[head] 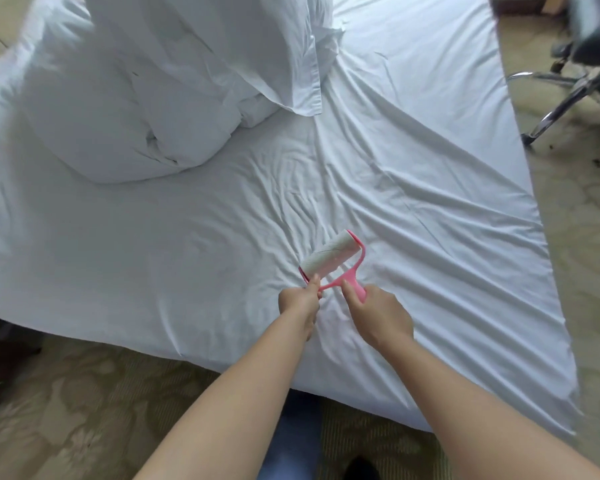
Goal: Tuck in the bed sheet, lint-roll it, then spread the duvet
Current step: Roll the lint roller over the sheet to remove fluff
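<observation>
A pink lint roller [329, 259] with a white sticky roll rests on the wrinkled white bed sheet [430, 209] near the bed's front edge. My right hand [378, 313] grips its pink handle. My left hand [300, 301] pinches the near end of the roll with thumb and fingers. The white duvet [125, 98] lies bunched in a heap at the back left of the bed, one flap hanging over toward the middle.
Patterned beige carpet [84, 393] surrounds the bed. An office chair with a chrome base [575, 91] stands at the back right, close to the bed's right edge. My leg in blue jeans [291, 441] is against the bed's front edge.
</observation>
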The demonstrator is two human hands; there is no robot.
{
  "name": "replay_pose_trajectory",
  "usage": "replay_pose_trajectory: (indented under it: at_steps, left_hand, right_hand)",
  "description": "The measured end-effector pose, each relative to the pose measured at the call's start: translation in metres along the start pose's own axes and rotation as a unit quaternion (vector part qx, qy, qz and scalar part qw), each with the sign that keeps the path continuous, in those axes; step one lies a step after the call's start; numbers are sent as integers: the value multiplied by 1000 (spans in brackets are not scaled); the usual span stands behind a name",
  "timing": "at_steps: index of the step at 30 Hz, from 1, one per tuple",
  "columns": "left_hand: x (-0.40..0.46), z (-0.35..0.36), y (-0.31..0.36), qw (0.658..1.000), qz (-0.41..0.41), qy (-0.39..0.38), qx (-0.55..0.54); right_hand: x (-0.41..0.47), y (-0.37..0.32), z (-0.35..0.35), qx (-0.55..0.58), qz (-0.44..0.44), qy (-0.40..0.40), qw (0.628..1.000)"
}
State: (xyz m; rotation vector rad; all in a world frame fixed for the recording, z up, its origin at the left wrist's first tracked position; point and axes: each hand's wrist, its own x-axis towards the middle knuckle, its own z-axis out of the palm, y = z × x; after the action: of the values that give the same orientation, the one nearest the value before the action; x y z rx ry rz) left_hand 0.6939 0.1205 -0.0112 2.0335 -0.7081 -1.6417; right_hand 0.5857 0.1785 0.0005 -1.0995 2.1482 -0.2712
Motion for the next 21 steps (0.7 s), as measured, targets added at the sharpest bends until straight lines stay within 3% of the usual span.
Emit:
replay_pose_trajectory:
  at_steps: [10, 21]
  left_hand:
    - [66, -25, 31, 1000, 15, 23, -5]
    - [170, -38, 130, 996, 84, 5, 14]
  right_hand:
    - [56, -49, 34, 8, -14, -13, 1000]
    - [169, -139, 37, 16, -14, 11, 1000]
